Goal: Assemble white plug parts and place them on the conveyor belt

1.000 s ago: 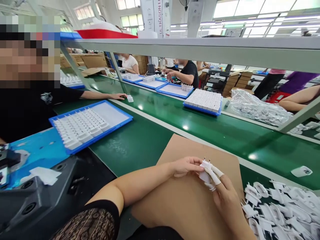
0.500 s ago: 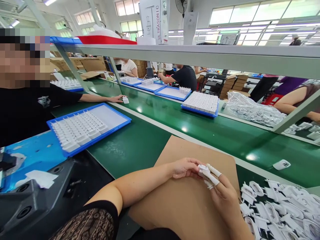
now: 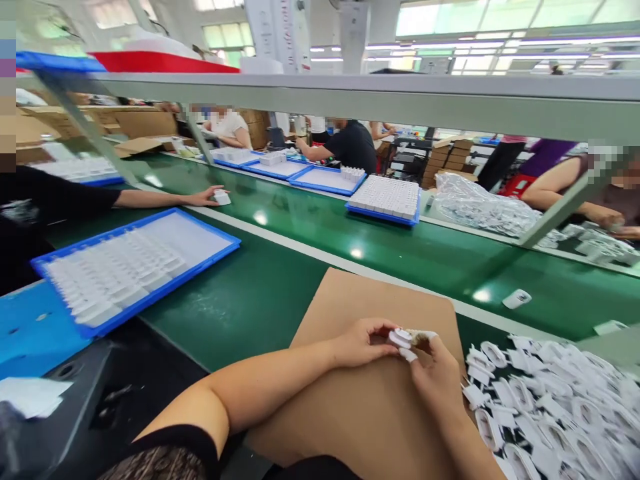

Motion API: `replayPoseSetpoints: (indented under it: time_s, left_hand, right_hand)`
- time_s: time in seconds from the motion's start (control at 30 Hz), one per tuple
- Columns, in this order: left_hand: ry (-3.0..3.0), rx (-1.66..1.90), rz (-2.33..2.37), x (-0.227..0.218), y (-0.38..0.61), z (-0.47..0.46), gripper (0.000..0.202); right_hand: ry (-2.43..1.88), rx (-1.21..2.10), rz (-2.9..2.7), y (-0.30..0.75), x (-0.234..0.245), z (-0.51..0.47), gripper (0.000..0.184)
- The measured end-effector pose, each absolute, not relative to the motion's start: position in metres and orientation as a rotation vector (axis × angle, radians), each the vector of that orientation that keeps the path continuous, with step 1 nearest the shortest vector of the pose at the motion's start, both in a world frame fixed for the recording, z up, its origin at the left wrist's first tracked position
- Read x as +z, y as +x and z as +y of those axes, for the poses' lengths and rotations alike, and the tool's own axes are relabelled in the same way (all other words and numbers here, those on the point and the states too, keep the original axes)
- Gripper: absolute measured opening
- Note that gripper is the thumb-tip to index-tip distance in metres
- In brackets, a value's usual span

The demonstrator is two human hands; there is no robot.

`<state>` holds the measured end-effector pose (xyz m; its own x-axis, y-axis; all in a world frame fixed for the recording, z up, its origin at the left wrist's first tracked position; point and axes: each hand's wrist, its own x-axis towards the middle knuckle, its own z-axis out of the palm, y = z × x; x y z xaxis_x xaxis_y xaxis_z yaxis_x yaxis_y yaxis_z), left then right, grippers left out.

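white plug [image 3: 400, 338] in my hands has turned: pins stuck up a second ago, now a rounded end faces up toward me. loose white piece [image 3: 517, 299] on the green belt [image 3: 320, 217] has slid left, nearer the cardboard [image 3: 395, 290]; a second white piece [image 3: 610, 327] has come in at the right edge.

my left hand [image 3: 357, 343] pinches the plug from the left, thumb and fingertips on it. my right hand [image 3: 440, 377] has it from the right, thumb below, fingers curled, white finger covers [image 3: 408, 355] on the tips. plug is held up over the cardboard. pins can't be made out clearly.

heap of white parts [image 3: 555, 400] just right of the cardboard, near my right forearm. to my left, blue tray [image 3: 195, 230] with rows of plugs [image 3: 117, 270] across its left part. beyond it a co-worker's hand [image 3: 204, 196] is at another plug [image 3: 223, 197] on the belt. packed tray [image 3: 385, 199] on the far side, clear bag [image 3: 485, 208] of small parts right of that.
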<state>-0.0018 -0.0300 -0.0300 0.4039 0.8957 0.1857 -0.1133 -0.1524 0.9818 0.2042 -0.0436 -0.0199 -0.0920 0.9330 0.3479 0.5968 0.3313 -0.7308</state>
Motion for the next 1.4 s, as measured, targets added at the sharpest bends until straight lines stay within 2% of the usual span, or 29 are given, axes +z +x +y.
replayPoseSetpoints:
  time_s: [0.17, 0.3, 0.53, 0.7, 0.9, 1.1, 1.23, 1.3, 1.4]
  left_hand:
    - [1.673, 1.076, 0.89, -0.026, -0.002, -0.032, 0.034]
    - [1.67, 1.024, 0.918, -0.02, -0.002, -0.032, 0.034]
    - [1.92, 1.365, 1.11, 0.0, -0.012, -0.047, 0.034]
    - [2.01, 1.176, 1.181, -0.023, -0.015, -0.038, 0.028]
    - [1.713, 1.254, 1.223, -0.027, -0.005, 0.033, 0.042]
    - [1.601, 1.284, 1.562, -0.013, -0.01, 0.139, 0.037]
    - [1.561, 1.255, 1.686, -0.012, -0.025, 0.165, 0.033]
    - [1.538, 1.247, 1.762, -0.011, -0.029, 0.164, 0.042]
    - [1.561, 1.458, 2.001, -0.004, -0.023, 0.155, 0.071]
  right_hand:
    - [-1.356, 0.611, -1.782, 0.194, -0.007, -0.052, 0.009]
    - [-1.408, 0.659, -1.814, 0.198, 0.004, -0.056, 0.022]
    - [-1.723, 0.117, -1.825, 0.234, 0.029, -0.052, 0.044]
    - [-2.17, -0.07, -1.788, 0.256, 0.027, -0.04, 0.05]
    - [-2.371, 0.032, -1.808, 0.27, 0.031, -0.033, 0.049]
    - [-2.252, -0.032, -1.796, 0.281, 0.028, -0.027, 0.047]
    - [-2.288, -0.01, -1.756, 0.282, 0.026, -0.027, 0.038]
    - [-2.291, -0.024, -1.768, 0.279, 0.027, -0.028, 0.033]
    - [-2.225, -0.013, -1.751, 0.274, 0.028, -0.028, 0.03]
